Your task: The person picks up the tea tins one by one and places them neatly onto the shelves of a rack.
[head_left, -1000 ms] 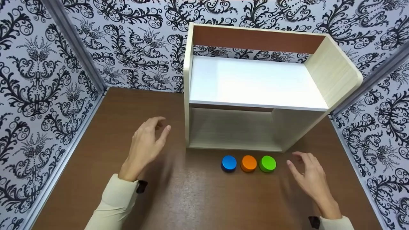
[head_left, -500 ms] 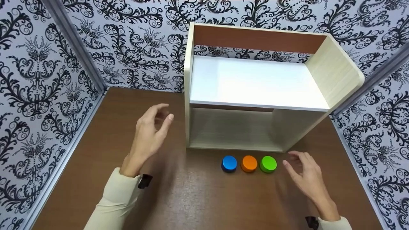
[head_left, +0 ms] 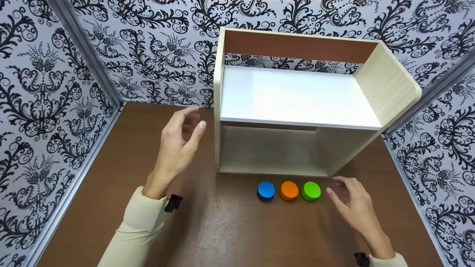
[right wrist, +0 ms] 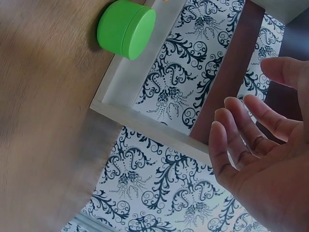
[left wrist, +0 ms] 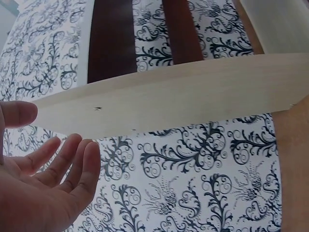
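My left hand (head_left: pixel 178 148) hovers left of a pale wooden shelf unit (head_left: pixel 218 111), fingers loosely bent and holding nothing. In the left wrist view its fingers (left wrist: pixel 72 164) are apart from the unit's side panel (left wrist: pixel 183 96). At the right, my right hand (head_left: pixel 358 207) is also empty, thumb and fingers spread, close beside a green round container (head_left: pixel 311 191). An orange round container (head_left: pixel 289 190) and a blue one (head_left: pixel 266 191) stand in a row with it, in front of the unit. The right wrist view shows the green container (right wrist: pixel 125 29) apart from the hand.
The shelf unit has a white upper shelf (head_left: pixel 297 96) and a lower compartment (head_left: pixel 271 148) facing me. It stands on a brown wooden tabletop (head_left: pixel 237 230). Patterned walls (head_left: pixel 159 55) with grey metal strips enclose the back and both sides.
My left hand has moved away from me and slightly right, closer to the unit's left side. My right hand has shifted a little left toward the green container. The containers have stayed put.
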Motion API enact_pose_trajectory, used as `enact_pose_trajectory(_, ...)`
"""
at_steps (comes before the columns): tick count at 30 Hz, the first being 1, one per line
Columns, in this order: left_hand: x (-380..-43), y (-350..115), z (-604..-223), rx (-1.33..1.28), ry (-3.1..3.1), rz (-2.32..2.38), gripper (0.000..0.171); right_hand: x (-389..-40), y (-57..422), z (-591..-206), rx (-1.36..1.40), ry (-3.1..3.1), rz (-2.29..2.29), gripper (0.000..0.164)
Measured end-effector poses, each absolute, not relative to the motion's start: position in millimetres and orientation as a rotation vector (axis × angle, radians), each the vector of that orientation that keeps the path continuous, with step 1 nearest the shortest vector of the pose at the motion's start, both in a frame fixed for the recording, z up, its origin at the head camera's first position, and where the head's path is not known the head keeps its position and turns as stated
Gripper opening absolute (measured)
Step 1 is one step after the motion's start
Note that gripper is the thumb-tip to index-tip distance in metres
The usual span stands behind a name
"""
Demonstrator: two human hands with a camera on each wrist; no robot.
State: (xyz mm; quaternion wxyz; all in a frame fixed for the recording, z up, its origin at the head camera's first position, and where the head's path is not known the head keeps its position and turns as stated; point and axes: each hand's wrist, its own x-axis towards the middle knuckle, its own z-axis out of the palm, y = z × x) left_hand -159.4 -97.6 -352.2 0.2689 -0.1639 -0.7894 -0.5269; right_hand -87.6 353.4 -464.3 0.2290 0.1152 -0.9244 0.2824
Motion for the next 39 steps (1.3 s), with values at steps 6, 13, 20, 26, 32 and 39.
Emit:
enact_pose_trajectory(6,-163,-90,-337,-0.456,-2.086,-1.432,0.037,-88,352,-467,0.340,-2.527,0.781,0.034)
enact_pose_trajectory(13,-169,-84,-326,-0.488,-2.028,-1.412,0.039,-88,350,-468,0.372,-2.521,0.778,0.034)
enact_pose_trajectory(20,-175,-81,-319,-0.522,-1.999,-1.360,0.041,-87,348,-467,0.371,-2.528,0.791,0.034)
enact_pose_trajectory(26,-180,-77,-311,-0.545,-1.981,-1.380,0.042,-86,347,-467,0.365,-2.531,0.806,0.035)
enact_pose_trajectory(32,-182,-73,-301,-0.562,-1.980,-1.400,0.045,-85,346,-468,0.355,-2.534,0.811,0.035)
enact_pose_trajectory(39,-184,-71,-296,-0.567,-1.997,-1.391,0.048,-85,345,-469,0.388,-2.522,0.818,0.036)
